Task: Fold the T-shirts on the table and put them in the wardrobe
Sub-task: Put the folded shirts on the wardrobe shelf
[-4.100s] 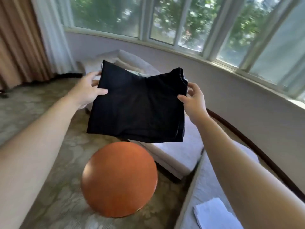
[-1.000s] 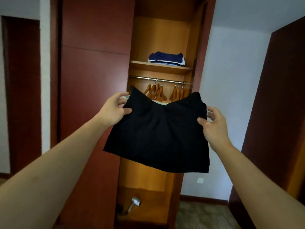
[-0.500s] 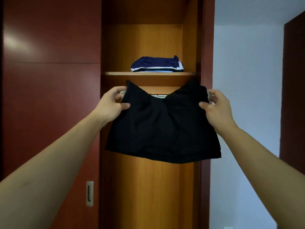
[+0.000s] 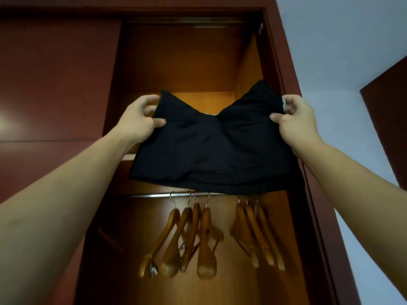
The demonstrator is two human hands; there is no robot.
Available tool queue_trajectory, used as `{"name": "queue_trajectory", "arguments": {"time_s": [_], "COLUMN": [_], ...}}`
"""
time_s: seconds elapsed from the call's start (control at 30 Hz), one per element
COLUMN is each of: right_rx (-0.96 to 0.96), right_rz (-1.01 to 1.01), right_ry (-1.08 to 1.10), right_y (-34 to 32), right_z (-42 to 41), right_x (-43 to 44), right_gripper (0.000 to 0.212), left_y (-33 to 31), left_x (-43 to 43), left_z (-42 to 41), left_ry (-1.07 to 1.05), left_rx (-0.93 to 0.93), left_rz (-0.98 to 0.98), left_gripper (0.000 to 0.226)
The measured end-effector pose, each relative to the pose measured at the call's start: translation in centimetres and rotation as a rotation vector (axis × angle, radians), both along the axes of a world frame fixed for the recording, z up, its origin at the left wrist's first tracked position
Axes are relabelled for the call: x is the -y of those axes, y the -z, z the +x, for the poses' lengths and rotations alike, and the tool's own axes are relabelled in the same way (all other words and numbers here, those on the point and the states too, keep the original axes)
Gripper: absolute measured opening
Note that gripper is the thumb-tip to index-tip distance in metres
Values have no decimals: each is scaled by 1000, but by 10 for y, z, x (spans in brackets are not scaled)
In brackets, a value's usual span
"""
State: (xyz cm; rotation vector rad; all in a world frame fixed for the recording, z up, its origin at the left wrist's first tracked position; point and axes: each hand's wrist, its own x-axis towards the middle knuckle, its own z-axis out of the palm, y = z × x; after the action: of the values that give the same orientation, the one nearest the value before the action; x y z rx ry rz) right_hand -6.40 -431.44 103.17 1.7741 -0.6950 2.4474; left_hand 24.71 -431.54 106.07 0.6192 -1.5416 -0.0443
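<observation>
A folded black T-shirt (image 4: 211, 150) hangs flat between my two hands, raised in front of the open wardrobe (image 4: 180, 62). My left hand (image 4: 138, 122) grips its left upper corner, thumb on the front. My right hand (image 4: 295, 122) grips the right upper corner, with a bit of pale green cloth showing at the fingers. The shirt covers the upper shelf (image 4: 130, 156), of which only the left end of the front edge shows. The stack of folded shirts seen earlier on that shelf is hidden.
Below the shirt a metal rail (image 4: 149, 195) carries several empty wooden hangers (image 4: 202, 236). A dark red sliding door (image 4: 52, 84) closes the wardrobe's left half. A white wall (image 4: 343, 51) lies to the right.
I have stepped closer to the wardrobe and lifted the black shirt up to shelf height. It now covers the stack of folded shirts, and the hangers show beneath it.
</observation>
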Motion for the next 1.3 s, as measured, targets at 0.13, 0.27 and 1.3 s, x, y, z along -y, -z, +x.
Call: {"name": "queue_trajectory", "arguments": {"time_s": [0.13, 0.27, 1.3], "right_rx": [37, 43, -697], "right_rz": [-87, -113, 83], "right_ry": [62, 121, 674], "right_y": [-51, -101, -93], "right_z": [9, 15, 48], "right_x": [35, 81, 189], "right_gripper": [29, 28, 63], "left_y": [-51, -90, -68], "left_x": [38, 73, 188], "left_z": [8, 11, -1], "left_ry": [13, -8, -588], "left_rx": [-3, -11, 716], "left_rz": [-80, -114, 74], "left_gripper": [61, 63, 114]}}
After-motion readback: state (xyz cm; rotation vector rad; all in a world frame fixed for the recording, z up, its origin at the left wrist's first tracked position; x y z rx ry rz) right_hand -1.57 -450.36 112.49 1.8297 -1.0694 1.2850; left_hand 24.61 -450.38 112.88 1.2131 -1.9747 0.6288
